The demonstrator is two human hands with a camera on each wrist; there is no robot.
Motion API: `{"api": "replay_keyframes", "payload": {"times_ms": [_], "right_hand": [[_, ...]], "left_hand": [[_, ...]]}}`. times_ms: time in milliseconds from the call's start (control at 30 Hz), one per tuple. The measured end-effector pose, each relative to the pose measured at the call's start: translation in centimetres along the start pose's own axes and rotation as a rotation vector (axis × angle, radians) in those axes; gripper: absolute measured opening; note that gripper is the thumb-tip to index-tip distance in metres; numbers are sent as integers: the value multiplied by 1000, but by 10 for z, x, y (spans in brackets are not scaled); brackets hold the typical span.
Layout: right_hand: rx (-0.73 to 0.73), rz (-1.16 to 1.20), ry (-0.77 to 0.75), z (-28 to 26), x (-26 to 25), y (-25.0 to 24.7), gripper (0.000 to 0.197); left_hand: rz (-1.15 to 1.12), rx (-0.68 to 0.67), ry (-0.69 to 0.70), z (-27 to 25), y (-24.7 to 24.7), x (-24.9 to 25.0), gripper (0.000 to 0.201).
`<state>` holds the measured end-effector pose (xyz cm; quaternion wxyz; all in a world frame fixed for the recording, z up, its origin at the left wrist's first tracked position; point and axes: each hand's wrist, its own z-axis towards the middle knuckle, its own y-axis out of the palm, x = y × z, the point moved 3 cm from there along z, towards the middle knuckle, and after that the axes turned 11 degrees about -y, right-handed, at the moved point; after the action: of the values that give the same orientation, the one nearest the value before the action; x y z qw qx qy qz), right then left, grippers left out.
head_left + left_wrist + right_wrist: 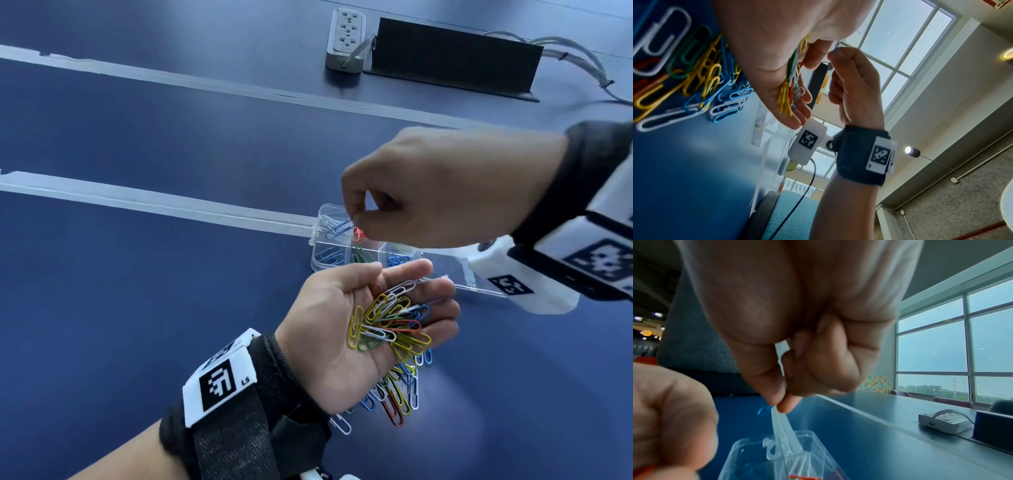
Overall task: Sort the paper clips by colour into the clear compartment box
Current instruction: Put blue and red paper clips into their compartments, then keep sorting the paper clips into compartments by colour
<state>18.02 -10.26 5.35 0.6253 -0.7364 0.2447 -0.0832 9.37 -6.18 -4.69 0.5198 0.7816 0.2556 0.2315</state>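
- The right hand (445,192) pinches one blue clip (339,229) between thumb and forefinger, the other fingers curled in; the clip hangs over the far left compartment of the box (317,255).
- In the right wrist view the clip shows only as a blurred blue arc at the fingertips (785,404).
- The left hand (346,325) lies palm up, fingers loosely cupped, carrying a heap of clips (390,323) in yellow, white, green, red and blue; they overlap too much to count.
- The box is clear and stands on the counter (137,291) just beyond the left hand's fingertips. Five compartments show: far left with white clips and the blue one above it, a far one with red, near left with blue, near middle with green, and a near one farther right with blue.
- The right hand and wrist hide the right part of the box; its open lid (459,274) lies flat to the right.
- A second pile (397,390) lies on the counter under the left hand, partly hidden; one white clip (340,425) lies apart at its left edge.
- Two pale strips (154,202) run across the counter; the nearer one ends at the box.
- One power strip (346,37) and one black panel (455,58) sit far back, well apart from the box, with cables cut off at the right edge.
- Left of the box the counter is open.
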Motion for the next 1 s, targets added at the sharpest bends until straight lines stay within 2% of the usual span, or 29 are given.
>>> {"api": "replay_keyframes", "payload": {"times_ms": [133,300,433,600,900,1000], "right_hand": [[-124,-87,19,14,-3,11,15],[-152,-80,-33,27,-8,20,26],[-145,-63,-50,31,-10,20,32],[-143,-35,-68,28,-11,15,29],[25,82,-23,-11,5,-18,24],[-38,74,-44,-29,-6,-12,19]], "left_hand": [[-21,10,-15,2,-2,-1,38],[-50,37,-6,3,-3,-2,38],[-78,37,1,3,-5,-1,37],[-78,51,13,2,-6,1,37],[-27,64,30,1,-7,7,38],[3,58,37,2,-6,4,40]]}}
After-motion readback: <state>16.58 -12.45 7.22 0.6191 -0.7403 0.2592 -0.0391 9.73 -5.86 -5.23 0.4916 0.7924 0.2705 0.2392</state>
